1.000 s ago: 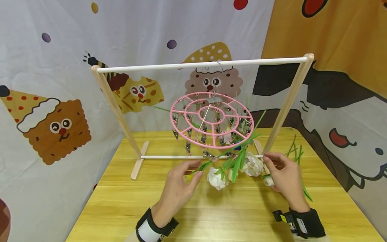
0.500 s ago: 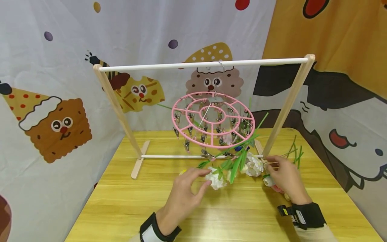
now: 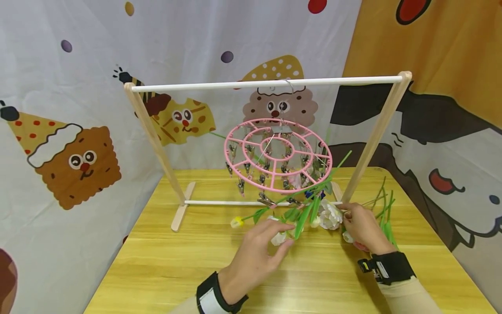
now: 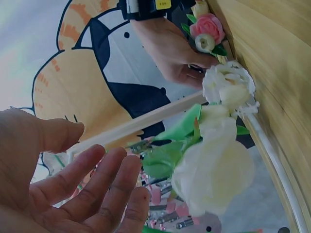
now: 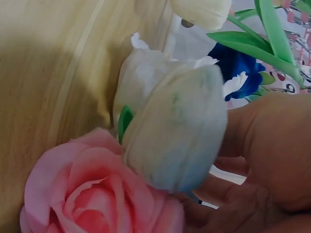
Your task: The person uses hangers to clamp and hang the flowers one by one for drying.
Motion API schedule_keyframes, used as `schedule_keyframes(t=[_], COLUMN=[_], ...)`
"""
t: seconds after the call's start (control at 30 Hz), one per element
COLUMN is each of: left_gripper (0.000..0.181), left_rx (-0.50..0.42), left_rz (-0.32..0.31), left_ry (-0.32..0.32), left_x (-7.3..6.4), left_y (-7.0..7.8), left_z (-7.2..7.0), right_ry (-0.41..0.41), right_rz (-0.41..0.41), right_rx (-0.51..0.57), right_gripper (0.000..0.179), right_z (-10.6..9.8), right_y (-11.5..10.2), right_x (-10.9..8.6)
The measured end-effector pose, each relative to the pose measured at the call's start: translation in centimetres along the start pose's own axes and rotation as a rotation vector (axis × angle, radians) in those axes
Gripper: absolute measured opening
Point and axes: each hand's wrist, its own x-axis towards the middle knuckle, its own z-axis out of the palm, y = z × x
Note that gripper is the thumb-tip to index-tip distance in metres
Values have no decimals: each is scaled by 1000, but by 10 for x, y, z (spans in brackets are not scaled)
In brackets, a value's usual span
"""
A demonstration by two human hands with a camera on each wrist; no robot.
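My left hand [image 3: 252, 257] is held beside a white flower [image 3: 279, 238] and a green leaf [image 3: 302, 222], fingers extended and nothing in its palm in the left wrist view. Artificial flowers, one a yellow tulip [image 3: 237, 222], hang low around the front clips of a round pink clip hanger [image 3: 280, 191]. At the right, my right hand [image 3: 364, 229] reaches to a white peony [image 3: 330, 216], fingers bent. A pale tulip [image 5: 180, 131] hides its fingertips in the right wrist view, so I cannot tell what they hold. A pink rose [image 5: 92, 204] lies below that tulip.
The hanger hooks onto the white top rod [image 3: 196, 87] of a stand with wooden uprights [image 3: 154, 144]. A lower white rod [image 3: 223, 203] runs close above the wooden table [image 3: 176, 270]. Green stems [image 3: 388, 213] lie right of my right hand. A cartoon-printed curtain [image 3: 188, 39] hangs behind.
My left hand has moved right, from the yellow tulip's stem past the white flower to the leaf, leaving the yellow tulip uncovered. My right hand stays by the peony, slightly shifted.
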Motion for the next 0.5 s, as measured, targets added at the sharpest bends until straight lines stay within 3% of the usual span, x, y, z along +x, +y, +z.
schedule_keyframes(t=[0.3, 0.5], left_gripper=[33, 38], left_rx=[12, 63], left_rz=[12, 3], left_ry=[-48, -72], left_x=[9, 14], left_y=[4, 6], left_z=[10, 18], right_ry=[-41, -20], right_rz=[17, -22], right_rx=[-2, -38], right_gripper=[51, 44], right_z=[6, 6], right_y=[8, 6], right_x=[6, 10])
